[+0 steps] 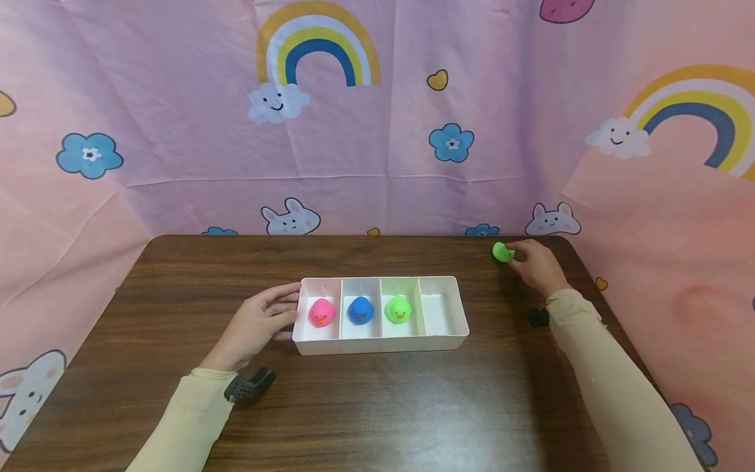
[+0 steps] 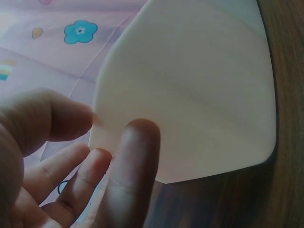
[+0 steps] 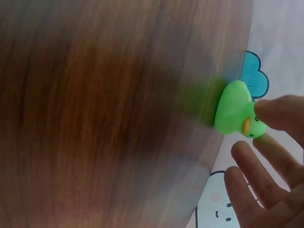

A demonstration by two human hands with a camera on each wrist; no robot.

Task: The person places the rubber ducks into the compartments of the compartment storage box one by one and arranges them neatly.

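Observation:
A white four-compartment tray sits mid-table. Its three left compartments hold a pink duck, a blue duck and a green duck; the rightmost compartment holds nothing. My left hand rests with straight fingers against the tray's left end, whose wall fills the left wrist view beside my fingers. At the table's far right corner my right hand pinches a second green duck by its head. In the right wrist view this duck is at the table edge, between my fingertips.
The dark wooden table is bounded by a pink patterned cloth at the back and both sides. Black wrist cameras hang under both sleeves. Bare tabletop lies in front of the tray and at the left.

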